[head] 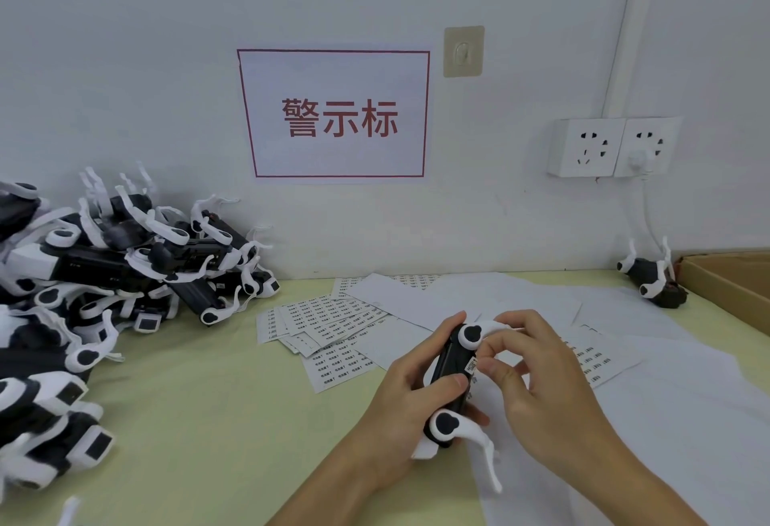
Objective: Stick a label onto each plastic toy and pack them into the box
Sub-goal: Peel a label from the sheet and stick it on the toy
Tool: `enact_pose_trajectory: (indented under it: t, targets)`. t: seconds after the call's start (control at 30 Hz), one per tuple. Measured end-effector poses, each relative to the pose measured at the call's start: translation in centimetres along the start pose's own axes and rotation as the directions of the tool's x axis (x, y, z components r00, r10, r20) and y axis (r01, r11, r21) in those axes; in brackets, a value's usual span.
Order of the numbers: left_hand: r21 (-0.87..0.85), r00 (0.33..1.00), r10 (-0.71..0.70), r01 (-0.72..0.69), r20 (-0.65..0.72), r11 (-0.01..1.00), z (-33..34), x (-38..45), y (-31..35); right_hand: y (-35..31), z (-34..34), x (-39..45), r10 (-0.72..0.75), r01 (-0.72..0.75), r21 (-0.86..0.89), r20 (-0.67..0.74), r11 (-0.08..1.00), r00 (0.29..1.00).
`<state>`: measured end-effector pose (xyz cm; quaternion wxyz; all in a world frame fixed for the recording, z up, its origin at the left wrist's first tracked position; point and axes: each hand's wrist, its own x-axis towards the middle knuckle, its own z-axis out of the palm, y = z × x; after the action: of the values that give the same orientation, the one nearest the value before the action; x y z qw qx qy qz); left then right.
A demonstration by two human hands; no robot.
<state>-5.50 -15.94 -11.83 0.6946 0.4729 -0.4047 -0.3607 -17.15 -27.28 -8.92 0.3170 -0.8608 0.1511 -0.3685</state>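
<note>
left hand (410, 390): grips the black-and-white toy (452, 375), lower centre.
right hand (537, 384): pinches a small label (471, 365) against it.
risk: label may land crooked or creased if the toy twists.

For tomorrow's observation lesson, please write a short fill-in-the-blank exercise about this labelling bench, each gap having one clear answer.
1. The left hand grips a black-and-white ____.
2. The right hand presses a small ____ onto the toy.
3. The pile of toys lies to the person's ____.
4. The cardboard box stands at the table's ____ edge.

Missing words: toy; label; left; right
</note>
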Motion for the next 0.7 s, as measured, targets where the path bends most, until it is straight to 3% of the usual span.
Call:
enact_pose_trajectory:
  t: [0.7]
  targets:
    - [0.141,0.999,0.026,-0.021,-0.037,0.99,0.32,-0.51,0.52,0.17,0.26,0.0,-0.012,0.012,-0.016,-0.035,1.0,0.999]
